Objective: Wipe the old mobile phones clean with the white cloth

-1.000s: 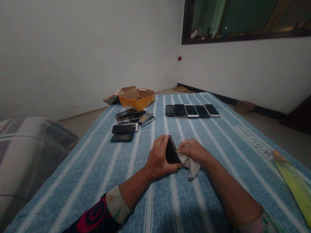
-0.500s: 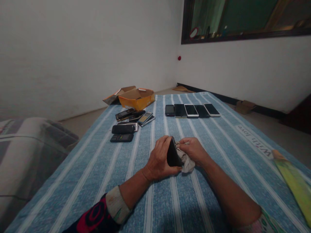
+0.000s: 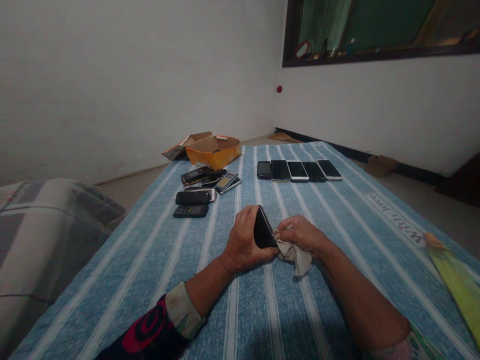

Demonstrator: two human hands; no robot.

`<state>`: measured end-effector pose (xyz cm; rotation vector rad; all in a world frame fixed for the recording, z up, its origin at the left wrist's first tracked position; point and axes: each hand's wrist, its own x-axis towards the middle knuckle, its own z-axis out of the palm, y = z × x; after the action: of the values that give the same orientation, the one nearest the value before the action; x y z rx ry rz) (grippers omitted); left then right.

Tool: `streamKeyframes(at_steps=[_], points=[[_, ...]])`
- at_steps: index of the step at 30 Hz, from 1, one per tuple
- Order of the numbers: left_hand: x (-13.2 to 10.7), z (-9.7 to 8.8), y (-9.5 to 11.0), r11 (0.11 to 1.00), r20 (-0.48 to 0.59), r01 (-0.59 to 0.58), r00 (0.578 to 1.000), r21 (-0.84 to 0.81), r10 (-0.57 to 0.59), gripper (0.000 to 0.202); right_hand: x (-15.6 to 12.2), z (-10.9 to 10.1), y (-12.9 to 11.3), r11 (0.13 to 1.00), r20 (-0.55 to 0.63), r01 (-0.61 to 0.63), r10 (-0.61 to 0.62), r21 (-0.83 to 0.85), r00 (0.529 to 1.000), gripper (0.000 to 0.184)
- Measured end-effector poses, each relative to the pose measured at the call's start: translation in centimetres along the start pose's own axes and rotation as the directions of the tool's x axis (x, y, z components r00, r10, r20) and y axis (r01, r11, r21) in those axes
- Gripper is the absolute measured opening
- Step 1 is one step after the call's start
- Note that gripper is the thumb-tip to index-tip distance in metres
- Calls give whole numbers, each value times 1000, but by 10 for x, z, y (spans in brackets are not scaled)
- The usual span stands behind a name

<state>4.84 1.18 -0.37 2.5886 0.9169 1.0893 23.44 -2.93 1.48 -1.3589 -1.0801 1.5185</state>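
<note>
A dark smartphone [image 3: 263, 229] stands tilted on edge above the striped cloth, and my left hand [image 3: 244, 241] is closed around its far and near ends. My right hand [image 3: 303, 234] pinches a crumpled pale cloth [image 3: 296, 255] against the phone's right edge. The loose end of that cloth hangs down below my fingers. Farther back on the right lies a row of several phones, among them a white-framed phone [image 3: 297, 171]. To the left is a loose pile of older phones, with a black keypad phone [image 3: 191, 211] nearest me.
An open orange cardboard box [image 3: 214, 156] stands at the back left behind the pile. The blue striped tablecloth [image 3: 150, 260] covers the surface. A yellow-green object [image 3: 455, 285] lies along the right edge. A covered seat [image 3: 56, 240] is at the left.
My right hand with the cloth has slid slightly toward me and right along the phone's edge. The phone has shifted a little left and away. The view has moved slightly.
</note>
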Motion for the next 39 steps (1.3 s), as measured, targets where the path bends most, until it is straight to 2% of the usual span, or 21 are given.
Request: streamKeyframes(at_steps=[4,10,17,20,25,33,39], points=[[-1,2,0,1000,-10,20,1000,-2,-20,104,0,1,0,1000,-29,6,-7,-25,1000,13],[-1,4,1,999,12,-25,1000,-24,25,104,5,6,4,994,-114,107,-105,10,988,13],[-1,3,2,1000,4,-9,1000,-25,9,103,-2,-2,0,995,-5,36,-36,-89,999,12],[-1,4,3,1000,3,-6,1000,-21,6,103,-1,-1,0,997,-29,33,-35,-76,999,11],[0,5,4,999,31,-5,1000,-33,6,103,6,4,3,994,-113,112,-111,-3,987,12],[-1,3,3,1000,25,3,1000,-21,-2,104,0,-3,1,998,-27,32,-34,-63,999,11],[-2,4,8,998,61,-34,997,-59,37,102,7,5,4,988,-167,156,-152,9,974,15]])
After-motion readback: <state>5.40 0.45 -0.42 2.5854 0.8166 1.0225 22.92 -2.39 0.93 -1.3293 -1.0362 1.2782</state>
